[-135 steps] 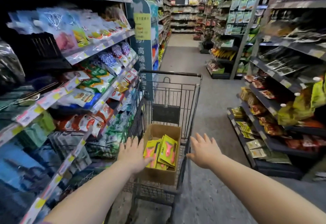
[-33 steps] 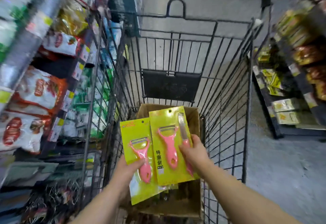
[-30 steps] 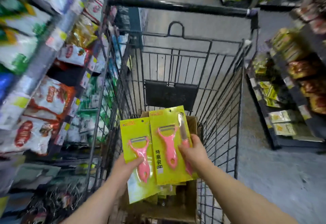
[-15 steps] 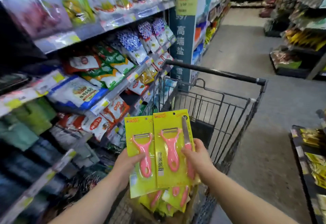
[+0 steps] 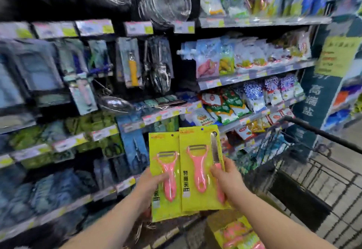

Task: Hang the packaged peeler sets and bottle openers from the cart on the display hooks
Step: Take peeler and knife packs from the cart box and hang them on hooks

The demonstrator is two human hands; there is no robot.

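Two yellow-carded peeler sets with pink peelers are held up side by side in front of the shelves. My left hand grips the left peeler set at its lower left edge. My right hand grips the right peeler set, which also carries a small pink-handled knife. More yellow packs lie in a cardboard box in the wire cart at lower right. Kitchen tools hang on display hooks at upper centre; the view there is blurred.
Shelves of bagged goods run along the right half, with price strips on each edge. Round wire strainers hang at the top. A dark pillar with a yellow sign stands at the far right. The cart handle crosses at right.
I lifted both peeler sets out of the cart's box and my view swung left, from the cart and aisle to the shelf with hanging kitchen tools.
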